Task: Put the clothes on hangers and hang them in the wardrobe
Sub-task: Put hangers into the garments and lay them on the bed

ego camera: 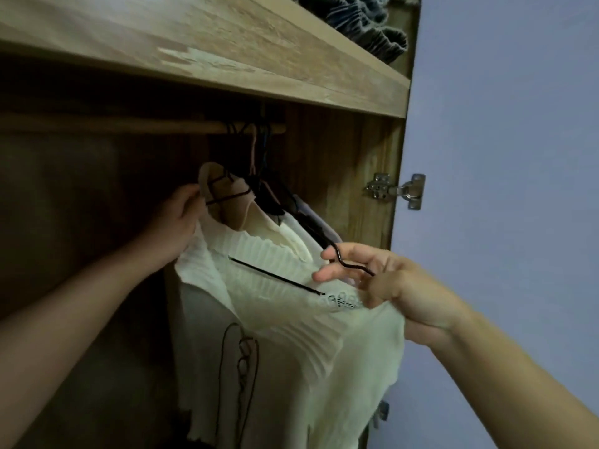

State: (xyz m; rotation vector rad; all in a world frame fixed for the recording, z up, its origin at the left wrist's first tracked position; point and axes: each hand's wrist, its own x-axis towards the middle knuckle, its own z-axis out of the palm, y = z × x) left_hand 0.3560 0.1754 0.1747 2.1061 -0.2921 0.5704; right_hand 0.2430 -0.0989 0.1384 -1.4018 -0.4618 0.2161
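A cream ribbed top [275,319] with a wavy collar hangs on a black hanger [275,277] inside the wooden wardrobe. My left hand [181,218] grips the top's left shoulder near the collar. My right hand [382,286] holds the right shoulder fabric, its fingers around the hanger's wavy black end. The hanger's hook rises toward the wooden rail [201,127], where several other hangers hang. A beige garment with a dark cord [240,361] shows in front, under the cream top.
A wooden shelf [227,56] runs above the rail, with grey ruffled fabric [363,21] lying on top. The wardrobe's right side panel [372,176] carries a metal hinge [397,189]. A pale blue door or wall [505,157] lies to the right. The wardrobe's left interior is dark.
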